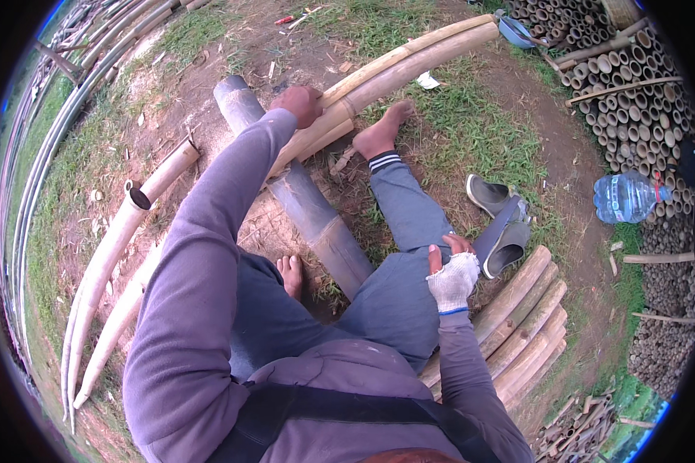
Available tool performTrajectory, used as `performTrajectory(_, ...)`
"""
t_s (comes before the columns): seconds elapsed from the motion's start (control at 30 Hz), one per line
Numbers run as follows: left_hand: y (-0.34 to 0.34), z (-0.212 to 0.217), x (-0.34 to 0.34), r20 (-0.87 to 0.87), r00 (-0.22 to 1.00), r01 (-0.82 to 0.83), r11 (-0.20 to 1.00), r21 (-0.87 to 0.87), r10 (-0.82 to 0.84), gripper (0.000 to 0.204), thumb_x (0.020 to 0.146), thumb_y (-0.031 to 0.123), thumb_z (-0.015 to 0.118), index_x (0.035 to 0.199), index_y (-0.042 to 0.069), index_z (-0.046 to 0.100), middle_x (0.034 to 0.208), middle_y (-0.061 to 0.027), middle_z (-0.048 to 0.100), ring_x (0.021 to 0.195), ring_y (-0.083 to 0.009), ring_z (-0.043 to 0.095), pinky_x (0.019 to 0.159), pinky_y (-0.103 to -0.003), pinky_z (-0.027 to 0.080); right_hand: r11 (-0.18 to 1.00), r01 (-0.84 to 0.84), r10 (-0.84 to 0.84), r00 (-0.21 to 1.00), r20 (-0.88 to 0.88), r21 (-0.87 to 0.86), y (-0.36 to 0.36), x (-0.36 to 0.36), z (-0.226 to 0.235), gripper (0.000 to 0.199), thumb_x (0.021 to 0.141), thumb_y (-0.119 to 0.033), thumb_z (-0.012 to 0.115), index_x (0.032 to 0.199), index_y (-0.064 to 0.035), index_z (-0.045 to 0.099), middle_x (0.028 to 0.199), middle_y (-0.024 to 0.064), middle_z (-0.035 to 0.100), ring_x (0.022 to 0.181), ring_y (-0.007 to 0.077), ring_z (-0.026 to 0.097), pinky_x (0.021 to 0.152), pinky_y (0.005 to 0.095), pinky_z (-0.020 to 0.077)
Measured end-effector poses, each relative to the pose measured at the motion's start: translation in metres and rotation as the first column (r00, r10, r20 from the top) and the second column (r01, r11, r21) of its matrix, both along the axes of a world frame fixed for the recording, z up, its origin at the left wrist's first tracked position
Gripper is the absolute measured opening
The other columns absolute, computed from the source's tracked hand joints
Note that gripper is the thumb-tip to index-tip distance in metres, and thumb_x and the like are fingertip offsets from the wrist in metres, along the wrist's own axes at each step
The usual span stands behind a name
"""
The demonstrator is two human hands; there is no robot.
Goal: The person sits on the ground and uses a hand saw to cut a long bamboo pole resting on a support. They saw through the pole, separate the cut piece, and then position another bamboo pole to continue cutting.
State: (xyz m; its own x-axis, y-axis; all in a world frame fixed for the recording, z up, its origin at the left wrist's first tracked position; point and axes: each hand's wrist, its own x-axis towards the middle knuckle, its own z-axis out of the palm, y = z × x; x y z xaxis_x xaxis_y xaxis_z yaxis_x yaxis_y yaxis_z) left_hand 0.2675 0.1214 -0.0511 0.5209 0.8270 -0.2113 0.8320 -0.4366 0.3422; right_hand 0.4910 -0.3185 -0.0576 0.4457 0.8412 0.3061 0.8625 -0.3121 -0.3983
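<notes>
My bare left hand (297, 106) is closed around the pale bamboo length (425, 63), near its middle. This bamboo looks split lengthwise and lies across a thick grey bamboo pole (316, 214). My bare foot (384, 133) is beside it. In a white fingerless glove, my right hand (452, 278) is near my right knee with its thumb and fingers bent. A dark flat blade (496, 228) runs from beside those fingers across a pair of rubber boots (510, 247). Its handle, and what lies inside the right hand's grip, are hidden.
Cut bamboo lengths (529, 309) lie at my right, near a clear plastic bottle (627, 197). Stacked bamboo tubes (633, 108) and a blue bowl (515, 32) are farther right. More pale poles (116, 255) lie at my left on dirt and grass.
</notes>
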Motion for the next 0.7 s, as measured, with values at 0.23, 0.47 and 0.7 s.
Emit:
performTrajectory(0.23,0.004,-0.004,-0.005,-0.003,1.000,0.009,1.000,0.023,-0.009,0.056,0.096,0.040,0.078,0.144,0.013,0.073,0.138,-0.0227,0.073,0.130,-0.0423,0.068,0.113,-0.051,0.053,1.000,-0.005,0.005,1.000,0.011,0.003,0.002,-0.001,-0.001,0.036,0.091,-0.023,0.084,0.118,-0.0017,0.074,0.121,0.0188,0.076,0.114,0.0390,0.071,0.099,0.0504,0.0569)
performTrajectory(0.47,-0.001,0.004,-0.004,-0.067,0.998,-0.001,0.999,0.036,0.003,0.049,0.101,0.041,0.075,0.145,0.021,0.072,0.141,-0.0147,0.074,0.131,-0.0378,0.069,0.111,-0.049,0.056,1.000,-0.010,0.010,1.000,0.002,0.016,0.001,0.000,-0.001,0.037,0.090,-0.024,0.084,0.119,-0.0022,0.074,0.121,0.0185,0.076,0.115,0.0390,0.071,0.099,0.0509,0.0575)
performTrajectory(0.7,-0.003,0.004,-0.003,-0.063,0.998,-0.010,0.999,0.042,0.013,0.049,0.100,0.041,0.075,0.144,0.021,0.073,0.141,-0.0148,0.074,0.132,-0.0377,0.069,0.111,-0.049,0.055,1.000,-0.012,0.012,1.000,0.004,0.014,0.001,-0.001,0.001,0.037,0.091,-0.025,0.084,0.119,-0.0026,0.073,0.121,0.0182,0.076,0.114,0.0389,0.071,0.099,0.0515,0.0569)
